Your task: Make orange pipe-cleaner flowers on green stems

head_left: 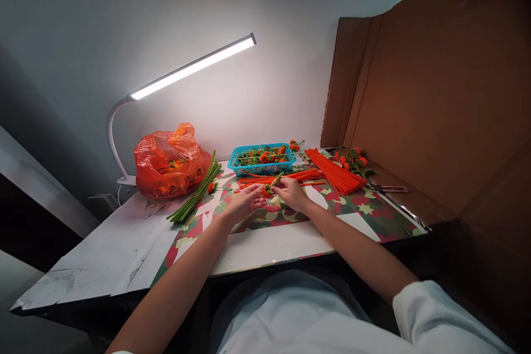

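Observation:
Over the front of the table, my left hand (244, 203) pinches a small orange flower (265, 192) with a green base, its other fingers loosely curled. Close beside it, my right hand (292, 194) has its fingertips closed on a short green pipe cleaner (277, 178) at the flower's base. Just behind both hands lie loose orange pipe cleaners (309, 175). Another orange flower (212, 187) with a thin stem rests left of my left hand. My fingers partly hide the held flower.
A blue basket (262, 168) of orange flowers stands behind. Left are a tied green pipe cleaner bundle (194, 197), an orange plastic bag (166, 163) and a lit lamp (194, 69). Right lie an orange pipe cleaner bundle (338, 174), more flowers (352, 160) and a cutter (390, 189) beside cardboard (435, 99).

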{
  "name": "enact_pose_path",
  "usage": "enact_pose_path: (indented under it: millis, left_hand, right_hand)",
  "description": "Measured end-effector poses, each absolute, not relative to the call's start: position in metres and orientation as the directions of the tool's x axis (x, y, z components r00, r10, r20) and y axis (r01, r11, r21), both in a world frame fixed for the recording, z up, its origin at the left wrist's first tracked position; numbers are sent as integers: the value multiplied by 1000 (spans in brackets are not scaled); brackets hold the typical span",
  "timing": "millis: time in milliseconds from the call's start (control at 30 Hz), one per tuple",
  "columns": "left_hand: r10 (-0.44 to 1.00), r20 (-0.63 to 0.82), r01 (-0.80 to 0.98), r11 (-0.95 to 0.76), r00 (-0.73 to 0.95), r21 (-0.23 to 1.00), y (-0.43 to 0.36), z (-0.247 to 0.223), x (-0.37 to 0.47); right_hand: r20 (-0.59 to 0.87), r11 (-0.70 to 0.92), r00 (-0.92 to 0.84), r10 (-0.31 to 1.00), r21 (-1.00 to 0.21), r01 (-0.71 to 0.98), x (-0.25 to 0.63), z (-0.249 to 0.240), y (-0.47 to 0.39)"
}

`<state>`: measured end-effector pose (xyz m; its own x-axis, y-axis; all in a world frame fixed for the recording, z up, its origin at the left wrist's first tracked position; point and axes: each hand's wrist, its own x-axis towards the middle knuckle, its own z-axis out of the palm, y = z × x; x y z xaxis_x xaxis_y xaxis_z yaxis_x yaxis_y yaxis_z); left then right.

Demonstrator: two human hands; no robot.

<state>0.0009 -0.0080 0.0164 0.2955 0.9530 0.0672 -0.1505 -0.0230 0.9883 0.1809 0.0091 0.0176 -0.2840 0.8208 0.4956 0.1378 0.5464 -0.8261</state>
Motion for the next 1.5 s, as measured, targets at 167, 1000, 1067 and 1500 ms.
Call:
enact_pose_path:
  millis: [167, 1000, 1067, 1500]
  left_hand:
    - [949, 173, -124, -145, 262, 982, -15, 16, 8]
    - [964, 178, -109, -159, 197, 981, -13, 14, 10]
    - [962, 188, -107, -170, 197, 980, -13, 15, 10]
    - [961, 39, -80, -17, 275, 997, -10, 14, 4]
  right_hand:
    - [513, 549, -205, 834, -809, 210, 179, 14, 12]
    - [619, 649, -202, 759, -743, 164, 172, 11, 2]
    - [606, 633, -190, 773, -758, 158, 172, 11, 3]
    - [635, 674, -242, 734, -723, 149, 172, 11, 1]
